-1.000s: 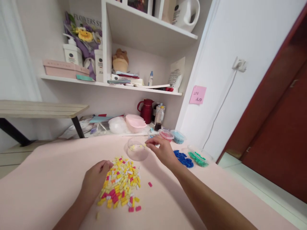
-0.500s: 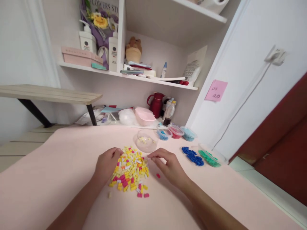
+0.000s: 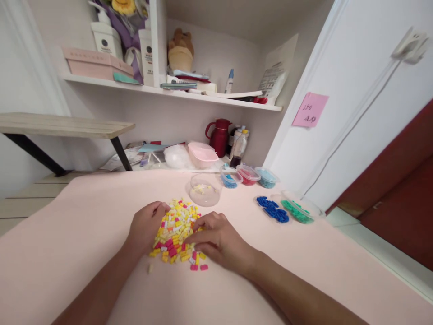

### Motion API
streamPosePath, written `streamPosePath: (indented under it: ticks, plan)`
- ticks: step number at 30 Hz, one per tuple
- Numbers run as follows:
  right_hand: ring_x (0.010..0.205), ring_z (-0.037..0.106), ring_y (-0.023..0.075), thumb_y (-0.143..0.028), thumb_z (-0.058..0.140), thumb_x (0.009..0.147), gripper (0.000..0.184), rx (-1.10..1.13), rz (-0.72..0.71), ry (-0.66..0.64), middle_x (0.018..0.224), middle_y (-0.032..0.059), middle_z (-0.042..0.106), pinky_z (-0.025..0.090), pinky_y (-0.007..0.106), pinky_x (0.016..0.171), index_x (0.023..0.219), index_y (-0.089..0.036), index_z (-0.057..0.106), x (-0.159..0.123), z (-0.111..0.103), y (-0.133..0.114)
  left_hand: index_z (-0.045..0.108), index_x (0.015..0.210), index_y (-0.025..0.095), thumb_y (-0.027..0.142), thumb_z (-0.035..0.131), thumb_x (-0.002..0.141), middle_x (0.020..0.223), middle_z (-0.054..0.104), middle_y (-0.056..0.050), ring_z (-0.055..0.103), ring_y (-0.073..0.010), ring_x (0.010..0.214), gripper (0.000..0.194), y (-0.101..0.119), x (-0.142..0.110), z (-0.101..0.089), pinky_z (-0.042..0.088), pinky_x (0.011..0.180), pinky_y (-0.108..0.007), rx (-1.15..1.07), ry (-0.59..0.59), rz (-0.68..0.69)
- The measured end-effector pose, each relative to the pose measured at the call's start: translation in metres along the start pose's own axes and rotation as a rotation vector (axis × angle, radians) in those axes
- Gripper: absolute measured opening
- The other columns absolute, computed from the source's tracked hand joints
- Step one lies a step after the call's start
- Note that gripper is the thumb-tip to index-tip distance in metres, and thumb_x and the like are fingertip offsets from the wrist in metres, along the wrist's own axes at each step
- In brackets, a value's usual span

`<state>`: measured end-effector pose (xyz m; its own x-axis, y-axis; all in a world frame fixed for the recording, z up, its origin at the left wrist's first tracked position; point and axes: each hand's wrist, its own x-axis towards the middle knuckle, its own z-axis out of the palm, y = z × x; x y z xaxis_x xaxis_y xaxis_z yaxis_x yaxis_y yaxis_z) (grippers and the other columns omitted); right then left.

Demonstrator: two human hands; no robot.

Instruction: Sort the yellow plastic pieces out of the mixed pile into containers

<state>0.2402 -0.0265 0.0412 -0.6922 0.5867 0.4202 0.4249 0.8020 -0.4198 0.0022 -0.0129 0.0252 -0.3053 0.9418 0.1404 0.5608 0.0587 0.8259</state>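
Observation:
A pile of small toy building bricks [image 3: 174, 228], mostly yellow, cream, white and pink, lies on the pink tabletop between my hands. My left hand [image 3: 146, 225] rests against the pile's left side, its fingers curled in; whatever they may hold is hidden. Over the right part of the pile reaches my right hand [image 3: 216, 239], fingers bent but apart, fingertips down among the bricks. Two pink bricks [image 3: 199, 267] sit at the near edge of the pile, and a cream brick [image 3: 150, 268] lies off by itself. Behind the pile stands a clear round dish [image 3: 216, 198] with a few pale yellow bricks.
Dark blue bricks [image 3: 272, 210] and a clear tub of green bricks [image 3: 299, 212] are at the right. Small tubs of blue bricks [image 3: 230, 180], red bricks [image 3: 248, 176] and teal bricks [image 3: 267, 178] line the back. Behind them are a red jug [image 3: 219, 137] and a pink bowl [image 3: 203, 154].
My right hand has moved left from beside the pile onto its right part. The lone pink brick that lay near that hand is out of sight. My left hand stays beside the pile.

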Motion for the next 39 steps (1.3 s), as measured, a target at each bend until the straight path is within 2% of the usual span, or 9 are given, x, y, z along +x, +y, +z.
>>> streamPosePath:
  ticks: [6, 12, 16, 19, 22, 25, 29, 33, 39]
  plan:
    - [0.096, 0.059, 0.0199, -0.024, 0.073, 0.08, 0.005, 0.032, 0.036, 0.024, 0.095, 0.0021, 0.071, 0.038, 0.036, 0.091, 0.083, -0.027, 0.073, 0.002, 0.0, 0.001, 0.07, 0.082, 0.025, 0.046, 0.045, 0.081, 0.092, 0.075, 0.0, 0.067, -0.0207, 0.091, 0.032, -0.002, 0.001, 0.001, 0.048, 0.077, -0.028, -0.009, -0.003, -0.006]
    - [0.092, 0.062, 0.0173, -0.013, 0.064, 0.082, 0.015, 0.088, 0.096, 0.081, 0.09, 0.0004, 0.073, 0.04, 0.035, 0.091, 0.077, -0.025, 0.072, -0.001, -0.011, 0.011, 0.071, 0.082, 0.025, 0.045, 0.044, 0.081, 0.092, 0.075, -0.001, 0.066, -0.0216, 0.094, 0.033, 0.004, -0.002, -0.002, 0.047, 0.079, -0.029, 0.014, -0.009, -0.027]
    - [0.094, 0.062, 0.0193, -0.013, 0.061, 0.08, 0.016, 0.179, 0.246, 0.188, 0.092, 0.0034, 0.072, 0.044, 0.033, 0.089, 0.075, -0.023, 0.074, -0.002, -0.021, 0.021, 0.071, 0.083, 0.025, 0.044, 0.044, 0.081, 0.092, 0.075, -0.001, 0.066, -0.022, 0.093, 0.033, 0.008, -0.003, -0.004, 0.047, 0.079, -0.029, 0.036, -0.015, -0.032]
    - [0.095, 0.061, 0.0204, -0.017, 0.058, 0.079, 0.018, 0.234, 0.403, 0.211, 0.088, 0.0041, 0.072, 0.046, 0.032, 0.087, 0.071, -0.022, 0.073, -0.002, -0.025, 0.024, 0.071, 0.084, 0.025, 0.044, 0.044, 0.081, 0.093, 0.075, 0.0, 0.066, -0.0217, 0.094, 0.033, 0.008, -0.002, -0.005, 0.046, 0.079, -0.029, 0.044, -0.02, -0.027]
    - [0.081, 0.063, 0.0176, -0.021, 0.057, 0.076, 0.016, 0.34, 0.545, 0.204, 0.084, 0.0035, 0.071, 0.048, 0.027, 0.072, 0.069, -0.02, 0.071, -0.002, -0.025, 0.024, 0.07, 0.084, 0.025, 0.045, 0.043, 0.081, 0.094, 0.075, 0.0, 0.065, -0.0216, 0.095, 0.034, 0.007, -0.001, -0.005, 0.046, 0.081, -0.03, 0.053, -0.03, -0.022]
    - [0.07, 0.062, 0.0148, -0.022, 0.056, 0.075, 0.015, 0.442, 0.619, 0.19, 0.082, 0.003, 0.071, 0.047, 0.024, 0.062, 0.072, -0.018, 0.071, -0.002, -0.023, 0.025, 0.07, 0.082, 0.025, 0.045, 0.043, 0.081, 0.095, 0.075, 0.0, 0.065, -0.0216, 0.095, 0.033, 0.006, 0.0, -0.005, 0.045, 0.082, -0.03, 0.054, -0.031, -0.021]
    - [0.068, 0.061, 0.0146, -0.023, 0.057, 0.074, 0.014, 0.458, 0.629, 0.183, 0.078, 0.0031, 0.07, 0.046, 0.023, 0.059, 0.073, -0.017, 0.07, -0.003, -0.02, 0.029, 0.07, 0.082, 0.025, 0.046, 0.044, 0.081, 0.096, 0.075, 0.0, 0.065, -0.0215, 0.096, 0.033, 0.005, 0.0, -0.004, 0.046, 0.083, -0.03, 0.03, -0.019, -0.026]
    - [0.068, 0.061, 0.015, -0.023, 0.057, 0.075, 0.016, 0.432, 0.597, 0.183, 0.079, 0.0032, 0.071, 0.046, 0.024, 0.062, 0.074, -0.018, 0.072, -0.003, -0.021, 0.031, 0.07, 0.084, 0.025, 0.047, 0.044, 0.081, 0.096, 0.075, -0.001, 0.065, -0.0221, 0.096, 0.034, 0.003, 0.0, -0.004, 0.046, 0.083, -0.03, 0.028, -0.019, -0.034]
    - [0.078, 0.062, 0.0168, -0.015, 0.055, 0.075, 0.02, 0.138, 0.55, 0.16, 0.083, 0.0027, 0.072, 0.045, 0.026, 0.071, 0.072, -0.022, 0.074, -0.002, -0.028, 0.034, 0.07, 0.083, 0.026, 0.047, 0.044, 0.082, 0.096, 0.075, 0.001, 0.065, -0.0215, 0.096, 0.033, 0.002, 0.002, -0.004, 0.045, 0.083, -0.03, 0.062, -0.019, -0.013]
